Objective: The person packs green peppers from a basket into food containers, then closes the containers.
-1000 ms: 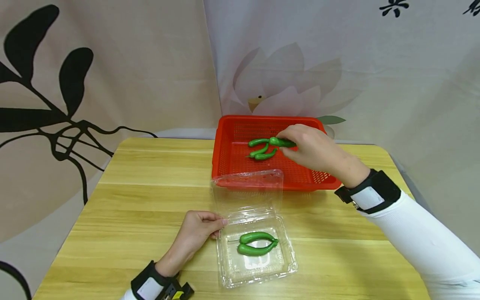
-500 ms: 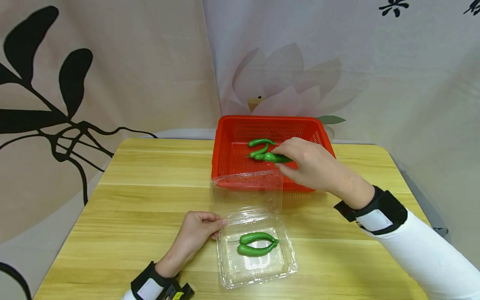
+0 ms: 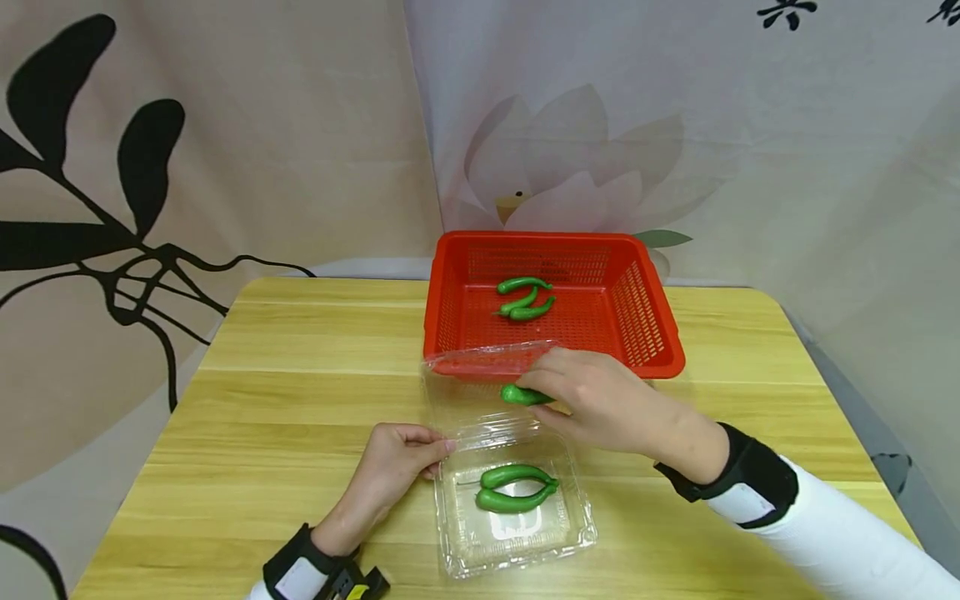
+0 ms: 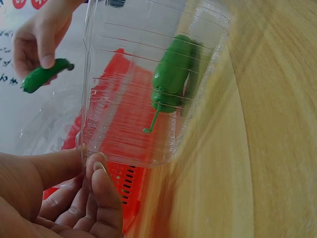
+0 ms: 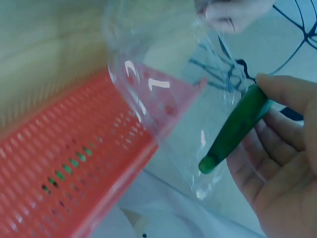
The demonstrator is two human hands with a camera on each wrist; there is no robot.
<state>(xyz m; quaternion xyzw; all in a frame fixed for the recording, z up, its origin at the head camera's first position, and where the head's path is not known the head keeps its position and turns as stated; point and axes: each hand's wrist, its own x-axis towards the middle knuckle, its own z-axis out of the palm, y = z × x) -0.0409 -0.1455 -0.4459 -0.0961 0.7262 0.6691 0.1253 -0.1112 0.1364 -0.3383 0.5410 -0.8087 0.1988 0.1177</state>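
Note:
My right hand point(image 3: 600, 400) pinches a green chili pepper point(image 3: 522, 395) between thumb and fingers, above the raised lid of a clear plastic clamshell box point(image 3: 517, 550). The right wrist view shows this pepper point(image 5: 235, 129) slanting out from the fingertips. With thumb and fingers my left hand point(image 3: 401, 462) pinches the left edge of the box near its hinge; the left wrist view shows the thumb point(image 4: 101, 173) on the clear rim. Two green chili peppers point(image 3: 513, 500) lie side by side in the box base.
Behind the box stands a red perforated basket point(image 3: 652, 333), overlapped by the clear lid. Inside it lie three green chili peppers point(image 3: 531, 310). The wooden table point(image 3: 300, 367) extends to both sides, with a printed cloth point(image 3: 300, 167) hanging behind.
My right hand has lifted the chili pepper out of the red basket and come toward the clear box. My left hand has kept its place on the box edge.

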